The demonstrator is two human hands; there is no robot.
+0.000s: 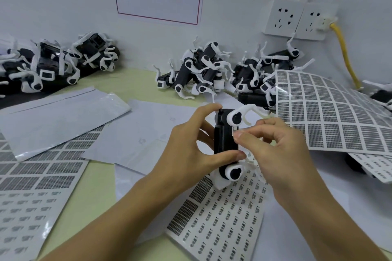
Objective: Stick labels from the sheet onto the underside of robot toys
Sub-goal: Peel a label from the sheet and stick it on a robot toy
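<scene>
A black-and-white robot toy (224, 133) is held upright above the desk (101, 193), near mid-frame, gripped top and bottom between the curled fingers and thumb of the left hand (191, 146). A small label (235, 131) is pinched between thumb and forefinger of the right hand (277, 146) and is being brought against the toy's dark flat face, just below the upper white leg joint; whether it is already stuck cannot be told. Directly beneath lies the label sheet (218, 218) in use, with many small labels left and a block of larger ones at its upper left edge. Risk, as judged: the label could go on crooked or fold on itself if pressed from one corner only, and the toy could twist in the left-hand grip under that pressure. Counts: one toy in hand; two heaps of further toys against the wall, a left heap (57, 63) and a right heap (222, 74), too tangled to number. At least four printed sheets are seen: the one in use, a large curled sheet (331, 112) to the right, a sheet partly hidden under it, and one at the left (31, 186). Two wall sockets (297, 19) are noted, one with a yellow cable (345, 53) plugged in.
</scene>
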